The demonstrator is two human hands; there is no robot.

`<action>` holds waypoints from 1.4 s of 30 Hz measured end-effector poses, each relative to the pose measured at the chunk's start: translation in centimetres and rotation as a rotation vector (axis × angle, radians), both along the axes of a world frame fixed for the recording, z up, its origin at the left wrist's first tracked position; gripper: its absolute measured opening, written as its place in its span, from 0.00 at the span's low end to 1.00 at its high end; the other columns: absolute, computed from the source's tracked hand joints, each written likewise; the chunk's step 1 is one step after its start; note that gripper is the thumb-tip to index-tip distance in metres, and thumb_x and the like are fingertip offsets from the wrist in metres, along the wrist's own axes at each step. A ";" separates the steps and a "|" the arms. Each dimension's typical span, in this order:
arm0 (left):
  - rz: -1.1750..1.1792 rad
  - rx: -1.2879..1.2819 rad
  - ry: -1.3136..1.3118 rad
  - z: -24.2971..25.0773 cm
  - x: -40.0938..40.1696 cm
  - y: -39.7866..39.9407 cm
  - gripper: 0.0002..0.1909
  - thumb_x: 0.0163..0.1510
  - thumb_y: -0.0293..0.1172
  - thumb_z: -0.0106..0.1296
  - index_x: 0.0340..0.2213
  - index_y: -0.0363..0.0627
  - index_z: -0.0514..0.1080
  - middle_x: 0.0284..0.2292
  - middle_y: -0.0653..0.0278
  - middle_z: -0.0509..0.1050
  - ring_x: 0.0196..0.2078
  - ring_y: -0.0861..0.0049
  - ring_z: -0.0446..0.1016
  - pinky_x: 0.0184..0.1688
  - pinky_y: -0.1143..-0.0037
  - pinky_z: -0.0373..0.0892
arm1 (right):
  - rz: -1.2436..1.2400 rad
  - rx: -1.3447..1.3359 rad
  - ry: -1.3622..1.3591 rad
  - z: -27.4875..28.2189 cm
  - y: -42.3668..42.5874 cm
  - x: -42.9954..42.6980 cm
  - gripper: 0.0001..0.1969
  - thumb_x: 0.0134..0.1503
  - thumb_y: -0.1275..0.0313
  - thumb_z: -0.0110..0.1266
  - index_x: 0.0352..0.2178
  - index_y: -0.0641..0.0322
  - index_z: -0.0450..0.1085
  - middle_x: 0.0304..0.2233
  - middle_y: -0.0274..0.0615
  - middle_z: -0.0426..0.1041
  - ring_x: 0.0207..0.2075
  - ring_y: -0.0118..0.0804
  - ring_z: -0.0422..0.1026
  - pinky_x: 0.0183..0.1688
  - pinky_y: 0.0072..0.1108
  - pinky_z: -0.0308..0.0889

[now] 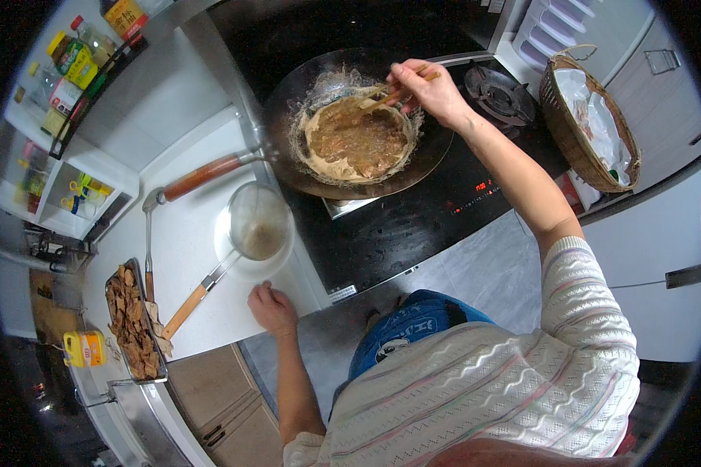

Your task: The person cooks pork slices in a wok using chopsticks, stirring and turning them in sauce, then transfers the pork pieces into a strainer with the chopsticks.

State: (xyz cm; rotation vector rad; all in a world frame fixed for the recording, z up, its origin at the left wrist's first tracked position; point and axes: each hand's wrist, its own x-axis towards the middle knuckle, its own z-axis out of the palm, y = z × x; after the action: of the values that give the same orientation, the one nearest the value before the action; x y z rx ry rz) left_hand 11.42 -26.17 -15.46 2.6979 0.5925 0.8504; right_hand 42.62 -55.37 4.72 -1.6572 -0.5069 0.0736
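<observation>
A pair of wooden chopsticks (380,104) is held in my right hand (423,87). Their tips dip into brown, foamy frying food (359,140) in a large dark wok (438,154) on the black cooktop (374,245). My left hand (274,309) rests by the front edge of the white counter (195,274), its fingers curled and no held object visible. Close beyond it, a fine mesh strainer (260,225) with a wooden handle lies across a white bowl (225,239).
Left of the strainer stands a metal tray of browned fried pieces (131,321). The wok's wooden handle (201,178) reaches over the counter, near a long-handled utensil (148,245). A gas burner (498,93) and a wicker basket (566,131) are at right. Bottles (73,58) line a shelf.
</observation>
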 end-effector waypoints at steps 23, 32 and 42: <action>-0.018 0.051 -0.034 -0.1 0.4 0.0 0.08 0.45 0.25 0.43 0.30 0.38 0.67 0.32 0.53 0.66 0.35 0.58 0.66 0.37 0.67 0.63 | 0.166 -0.237 0.027 1.3 -3.9 -3.5 0.17 0.56 0.58 0.42 0.29 0.65 0.66 0.24 0.37 0.70 0.24 0.29 0.73 0.18 0.13 0.65; -0.011 0.026 -0.034 0.3 0.2 -0.2 0.08 0.45 0.25 0.43 0.30 0.39 0.67 0.32 0.53 0.66 0.35 0.59 0.66 0.37 0.67 0.63 | 0.008 -0.011 0.091 0.8 -4.2 -3.6 0.17 0.56 0.60 0.44 0.26 0.66 0.65 0.22 0.40 0.70 0.22 0.32 0.73 0.16 0.15 0.66; 0.011 0.027 -0.032 -0.1 0.4 0.0 0.08 0.43 0.25 0.43 0.29 0.41 0.68 0.31 0.55 0.66 0.35 0.59 0.66 0.37 0.68 0.64 | 0.060 -0.007 0.155 -0.4 -3.3 -3.8 0.17 0.56 0.59 0.44 0.26 0.65 0.65 0.23 0.39 0.70 0.22 0.33 0.73 0.16 0.15 0.66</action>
State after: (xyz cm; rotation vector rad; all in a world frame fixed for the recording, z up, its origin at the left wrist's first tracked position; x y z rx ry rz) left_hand 11.85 -26.18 -15.58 2.7022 0.5938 0.9089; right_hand 38.85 -58.66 4.37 -1.6288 -0.4384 0.2463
